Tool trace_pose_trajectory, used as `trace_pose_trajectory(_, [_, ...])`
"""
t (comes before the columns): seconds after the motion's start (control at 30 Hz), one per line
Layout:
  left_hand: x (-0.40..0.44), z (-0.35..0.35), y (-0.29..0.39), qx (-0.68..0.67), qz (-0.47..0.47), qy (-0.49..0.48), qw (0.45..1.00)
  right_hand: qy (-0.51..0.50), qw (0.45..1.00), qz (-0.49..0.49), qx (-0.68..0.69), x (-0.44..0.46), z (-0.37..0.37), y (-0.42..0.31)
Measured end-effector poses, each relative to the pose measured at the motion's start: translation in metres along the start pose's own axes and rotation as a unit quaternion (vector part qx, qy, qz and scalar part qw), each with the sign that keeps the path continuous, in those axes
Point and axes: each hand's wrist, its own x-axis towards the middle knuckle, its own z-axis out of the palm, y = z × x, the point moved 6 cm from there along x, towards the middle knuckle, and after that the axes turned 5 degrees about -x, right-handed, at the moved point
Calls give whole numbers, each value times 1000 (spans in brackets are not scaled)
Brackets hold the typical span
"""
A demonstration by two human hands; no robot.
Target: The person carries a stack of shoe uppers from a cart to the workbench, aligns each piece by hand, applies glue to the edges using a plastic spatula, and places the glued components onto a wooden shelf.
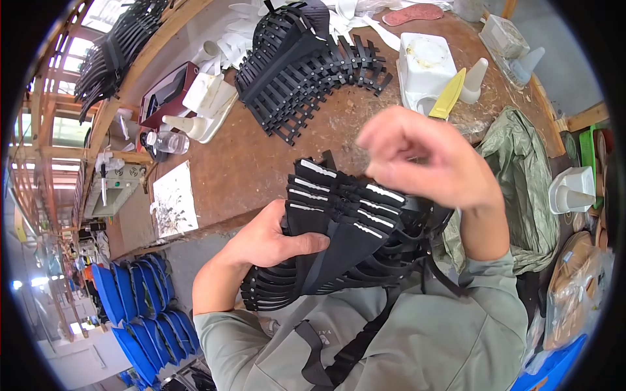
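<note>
My left hand (261, 238) is closed on a stack of black strappy pieces (352, 251), which look like shoe uppers, held over my lap. Its thumb presses on the top piece. Short white strips show along the overlapped tab ends in two rows. My right hand (430, 156) is over the right side of the stack, fingers curled and smeared by motion. Whether it holds anything does not show. Past the stack, more black strappy pieces (293, 85) with small studs lie piled on the brown table (254, 169).
A yellow-bladed tool (448, 94) leans by a white container (427, 62) and a white cone (474, 81). To the left are another white holder (208, 107), a clear bottle (167, 142) and a stained paper sheet (175, 201). A crumpled green-grey sheet (521, 189) hangs right.
</note>
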Motion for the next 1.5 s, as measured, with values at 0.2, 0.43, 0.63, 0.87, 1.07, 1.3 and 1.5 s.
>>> trace_pose_trajectory(0.2, [5, 17, 1, 24, 4, 13, 1000, 6, 955, -68, -287, -31, 5, -13])
trace_pose_trajectory(0.43, [8, 21, 3, 97, 11, 19, 995, -100, 943, -46, -313, -22, 17, -3])
trace_pose_trajectory(0.63, [6, 19, 2, 69, 2, -11, 998, 19, 989, -51, -137, -20, 21, 6])
trace_pose_trajectory(0.87, [11, 13, 6, 190, 9, -12, 982, 22, 994, 101, -45, -12, 23, 35])
trace_pose_trajectory(1.07, [17, 7, -2, 17, -19, 16, 1000, 129, 969, -33, -210, -20, 33, 14])
trace_pose_trajectory(1.3, [16, 11, -5, -17, -60, -4, 998, 33, 987, 42, -149, -10, 21, 25])
trace_pose_trajectory(1.5, [12, 3, -5, -53, -41, 49, 997, 60, 987, 29, -146, -28, 0, 16])
